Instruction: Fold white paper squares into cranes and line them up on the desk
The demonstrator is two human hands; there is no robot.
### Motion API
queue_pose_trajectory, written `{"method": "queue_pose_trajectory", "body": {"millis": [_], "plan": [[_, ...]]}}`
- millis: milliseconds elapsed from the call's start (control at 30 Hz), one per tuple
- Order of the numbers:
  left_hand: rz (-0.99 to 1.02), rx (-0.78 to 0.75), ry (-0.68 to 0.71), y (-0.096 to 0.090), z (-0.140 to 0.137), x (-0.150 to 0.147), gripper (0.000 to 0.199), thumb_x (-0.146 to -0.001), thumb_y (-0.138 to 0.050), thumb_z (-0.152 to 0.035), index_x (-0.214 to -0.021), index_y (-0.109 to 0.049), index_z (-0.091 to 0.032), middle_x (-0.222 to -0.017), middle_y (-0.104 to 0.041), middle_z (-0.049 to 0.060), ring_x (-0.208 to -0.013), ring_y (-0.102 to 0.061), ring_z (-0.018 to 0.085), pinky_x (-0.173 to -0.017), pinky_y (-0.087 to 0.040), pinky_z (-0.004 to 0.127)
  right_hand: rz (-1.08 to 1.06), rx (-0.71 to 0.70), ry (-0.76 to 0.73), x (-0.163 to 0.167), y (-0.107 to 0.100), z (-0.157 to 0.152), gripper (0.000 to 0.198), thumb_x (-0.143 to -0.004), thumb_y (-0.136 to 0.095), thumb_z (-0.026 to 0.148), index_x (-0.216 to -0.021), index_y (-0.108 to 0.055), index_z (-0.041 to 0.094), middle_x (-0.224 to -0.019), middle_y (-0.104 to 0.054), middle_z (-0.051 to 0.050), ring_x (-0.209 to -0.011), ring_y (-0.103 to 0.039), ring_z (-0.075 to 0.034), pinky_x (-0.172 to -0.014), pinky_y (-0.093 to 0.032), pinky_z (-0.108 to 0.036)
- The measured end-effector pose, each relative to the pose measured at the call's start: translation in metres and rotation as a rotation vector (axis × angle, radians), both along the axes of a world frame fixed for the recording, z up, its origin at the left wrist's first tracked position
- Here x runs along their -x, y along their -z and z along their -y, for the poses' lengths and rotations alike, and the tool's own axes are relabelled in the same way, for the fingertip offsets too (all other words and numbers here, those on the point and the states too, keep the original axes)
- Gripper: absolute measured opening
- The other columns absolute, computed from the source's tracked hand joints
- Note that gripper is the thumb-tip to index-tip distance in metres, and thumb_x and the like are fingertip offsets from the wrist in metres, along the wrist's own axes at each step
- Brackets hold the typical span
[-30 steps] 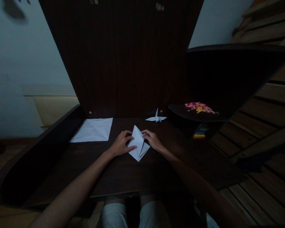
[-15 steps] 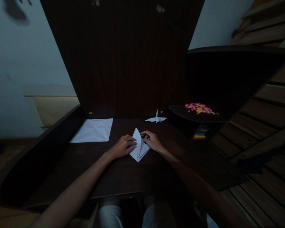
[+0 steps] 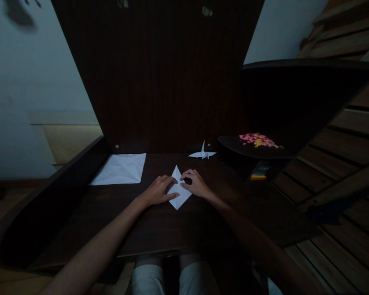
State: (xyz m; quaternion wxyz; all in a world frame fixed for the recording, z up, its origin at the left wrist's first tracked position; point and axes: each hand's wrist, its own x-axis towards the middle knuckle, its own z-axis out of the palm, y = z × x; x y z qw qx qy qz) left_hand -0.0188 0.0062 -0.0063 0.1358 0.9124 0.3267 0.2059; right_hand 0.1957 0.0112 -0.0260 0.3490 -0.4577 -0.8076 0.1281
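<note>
Left hand: The left hand (image 3: 159, 190) rests on the paper's left side, its fingers bent and its thumb spread well away from them, the thumb tip lying on the surface.
Right hand: The right hand (image 3: 197, 184) is curled over the paper's right side, thumb and forefinger close to each other near the middle; whether they pinch a fold, I cannot tell.
Folded paper: A white, diamond-shaped piece of folded paper (image 3: 178, 189) lies on the bench between both hands, one point toward the back and one toward the person.
Bench: The dark brown wooden bench (image 3: 160, 235) carries the diamond near its middle.
Paper bird: Beyond the right hand, near the back panel, sits a small white folded-paper bird (image 3: 204, 155), wings out to both sides.
Creased sheet: Left of the left hand, well apart, lies a flat white four-sided paper sheet (image 3: 123, 169) with crease lines.
Corner shelf: At right, a dark rounded corner shelf (image 3: 230, 144) bears a heap of tiny pink, red and yellow pieces (image 3: 258, 140).
</note>
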Motion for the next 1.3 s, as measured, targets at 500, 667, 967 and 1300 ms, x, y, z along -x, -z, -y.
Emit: {"method": "queue_pose_trajectory", "body": {"millis": [500, 667, 967, 1300], "plan": [[-0.087, -0.109, 0.009, -0.001, -0.007, 0.006, 0.037, -0.078, -0.049, -0.013, -0.106, -0.067, -0.027, -0.121, -0.057, 0.005, -0.111, -0.047, 0.024, -0.094, -0.037, 0.043, 0.070, -0.043, -0.054, 0.001, -0.003, 0.004, 0.031, -0.066, -0.056, 0.000, -0.083, -0.070, 0.022, -0.102, -0.058, -0.005, -0.099, -0.046, -0.021, -0.091, -0.039, -0.041], [-0.069, -0.093, -0.002, 0.000, -0.010, 0.007, 0.035, -0.081, -0.045, -0.012, -0.104, -0.068, -0.023, -0.114, -0.062, 0.006, -0.105, -0.053, 0.020, -0.093, -0.040, 0.038, 0.096, -0.045, -0.070, 0.001, -0.007, 0.006, 0.025, -0.070, -0.058, 0.005, -0.084, -0.070, 0.022, -0.103, -0.060, -0.005, -0.102, -0.046, -0.022, -0.091, -0.038, -0.042], [-0.075, -0.031, 0.024, -0.010, -0.002, 0.009, 0.043, -0.084, -0.049, -0.047, -0.117, -0.060, -0.021, -0.121, -0.060, 0.007, -0.111, -0.052, 0.023, -0.095, -0.040, 0.038, 0.118, -0.033, -0.094, 0.001, -0.006, 0.006, 0.017, -0.080, -0.058, 0.013, -0.089, -0.068, 0.023, -0.103, -0.062, -0.005, -0.102, -0.046, -0.022, -0.089, -0.036, -0.044], [-0.074, -0.020, 0.029, -0.010, -0.001, 0.009, 0.073, -0.070, -0.062, -0.058, -0.130, -0.045, -0.021, -0.122, -0.057, 0.010, -0.109, -0.052, 0.027, -0.093, -0.041, 0.038, 0.055, -0.093, -0.095, 0.000, -0.005, 0.002, 0.017, -0.087, -0.052, 0.020, -0.094, -0.067, 0.025, -0.097, -0.064, -0.005, -0.096, -0.048, -0.021, -0.087, -0.037, -0.042]]}}
